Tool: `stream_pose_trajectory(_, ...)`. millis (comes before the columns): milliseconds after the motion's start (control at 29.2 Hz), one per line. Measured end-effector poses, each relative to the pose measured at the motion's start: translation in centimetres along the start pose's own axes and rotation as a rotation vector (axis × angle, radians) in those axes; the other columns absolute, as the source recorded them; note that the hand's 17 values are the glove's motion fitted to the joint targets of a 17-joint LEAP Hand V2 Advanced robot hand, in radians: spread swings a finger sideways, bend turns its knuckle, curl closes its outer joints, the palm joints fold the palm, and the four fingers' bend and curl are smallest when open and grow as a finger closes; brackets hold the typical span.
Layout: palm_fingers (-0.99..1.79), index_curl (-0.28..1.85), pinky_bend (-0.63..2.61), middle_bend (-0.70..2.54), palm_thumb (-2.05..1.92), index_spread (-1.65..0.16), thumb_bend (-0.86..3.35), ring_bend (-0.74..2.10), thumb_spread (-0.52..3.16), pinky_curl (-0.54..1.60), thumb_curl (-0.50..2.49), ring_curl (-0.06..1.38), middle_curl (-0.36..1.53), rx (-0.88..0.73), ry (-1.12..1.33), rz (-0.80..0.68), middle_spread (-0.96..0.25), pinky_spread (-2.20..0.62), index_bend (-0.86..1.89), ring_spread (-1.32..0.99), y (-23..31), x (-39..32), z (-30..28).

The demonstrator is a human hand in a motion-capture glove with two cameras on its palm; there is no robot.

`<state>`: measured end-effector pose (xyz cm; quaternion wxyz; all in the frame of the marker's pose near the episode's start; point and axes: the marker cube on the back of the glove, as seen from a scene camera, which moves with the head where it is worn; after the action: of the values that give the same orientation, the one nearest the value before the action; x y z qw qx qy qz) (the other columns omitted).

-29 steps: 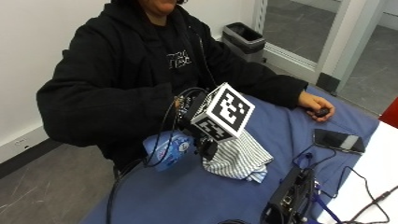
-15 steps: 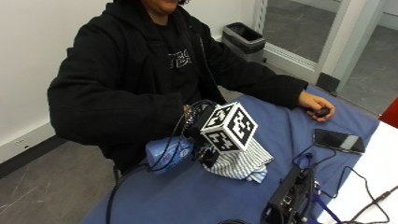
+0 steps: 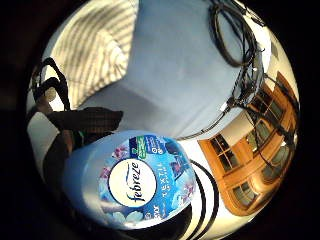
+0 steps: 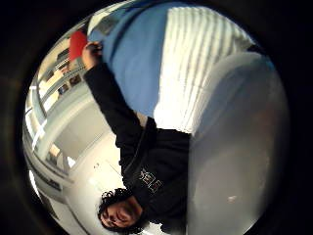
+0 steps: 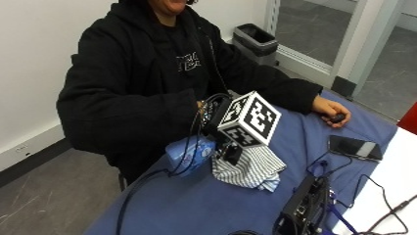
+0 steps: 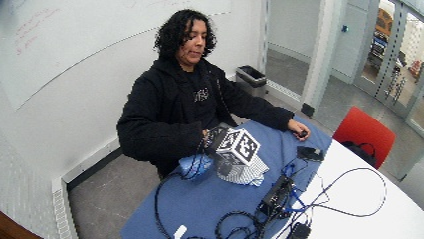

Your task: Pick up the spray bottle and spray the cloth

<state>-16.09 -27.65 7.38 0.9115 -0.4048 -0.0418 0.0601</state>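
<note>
Hand [image 5: 218, 125] over bench [image 5: 196, 205], fingers curled round bottle [image 5: 189, 152]. Bottle lies just beside striped cloth [image 5: 251, 169], label toward palm. Bare hand [image 5: 331, 111] rests well apart.

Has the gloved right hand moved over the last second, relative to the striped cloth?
Yes. The right hand with the spray bottle has come down and closer to the striped cloth, which lies where it did on the blue table.
</note>
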Motion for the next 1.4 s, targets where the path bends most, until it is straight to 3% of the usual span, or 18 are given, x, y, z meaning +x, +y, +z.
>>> stream_pose_trajectory(376, 1.31, 0.65, 0.49, 0.66, 1.04, -0.22, -0.02, 0.73, 0.23, 0.48, 0.83, 0.53, 0.58, 0.278, -0.297, -0.4, -0.2, -0.25, 0.3, -0.2, -2.2, -10.7, -6.6)
stream_pose_trajectory(855, 1.32, 0.66, 0.49, 0.66, 1.04, -0.22, -0.02, 0.74, 0.24, 0.47, 0.84, 0.53, 0.58, 0.686, -0.766, -0.772, -0.2, -0.25, 0.28, -0.2, -10.8, -17.9, -5.7)
stream_pose_trajectory(1266, 1.32, 0.66, 0.49, 0.66, 1.03, -0.23, -0.02, 0.74, 0.23, 0.47, 0.84, 0.53, 0.59, 0.782, -0.89, -0.841, -0.19, -0.25, 0.28, -0.2, -14.7, -19.1, -3.7)
stream_pose_trajectory(1402, 1.32, 0.67, 0.49, 0.66, 1.03, -0.23, -0.02, 0.74, 0.23, 0.47, 0.84, 0.53, 0.59, 0.871, -0.941, -0.838, -0.2, -0.25, 0.28, -0.2, -16.5, -19.2, -6.2)
